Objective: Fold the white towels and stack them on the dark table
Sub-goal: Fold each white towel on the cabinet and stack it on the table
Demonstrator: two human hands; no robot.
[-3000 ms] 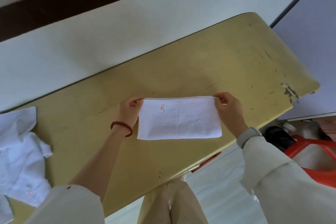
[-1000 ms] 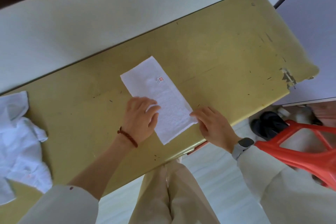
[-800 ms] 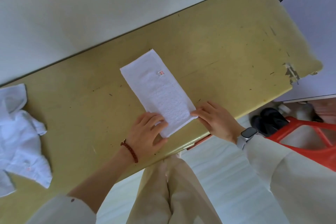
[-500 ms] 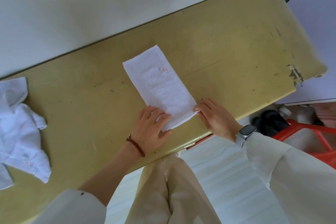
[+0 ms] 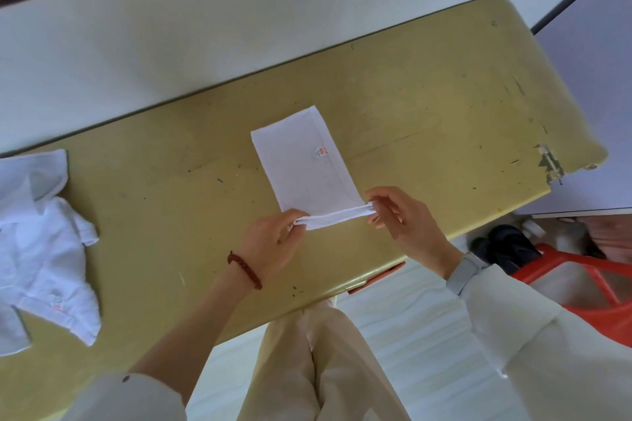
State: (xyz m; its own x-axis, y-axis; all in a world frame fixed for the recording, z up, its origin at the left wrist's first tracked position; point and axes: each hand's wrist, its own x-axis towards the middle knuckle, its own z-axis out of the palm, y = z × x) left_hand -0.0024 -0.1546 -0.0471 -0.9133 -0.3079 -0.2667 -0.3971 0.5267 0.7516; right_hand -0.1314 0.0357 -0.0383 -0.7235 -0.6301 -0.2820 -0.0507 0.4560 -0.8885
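Observation:
A white towel (image 5: 301, 164), folded into a long strip with a small red label, lies on the yellow-green table (image 5: 427, 106), running away from me. My left hand (image 5: 273, 243) pinches the near left corner of the strip. My right hand (image 5: 400, 215) pinches the near right corner. The near end is lifted a little off the table between both hands, and its layered edge shows. The far end rests flat.
A crumpled pile of white towels (image 5: 41, 249) lies at the table's left end. The table's right end has a chipped edge (image 5: 549, 164). A red plastic stool (image 5: 581, 290) and dark shoes (image 5: 502, 246) are on the floor at right. A white wall lies beyond the table.
Both hands, which were pressing the near end of the strip flat, now pinch its two near corners and have lifted that edge. Earlier the strip was turned from crosswise to lengthwise.

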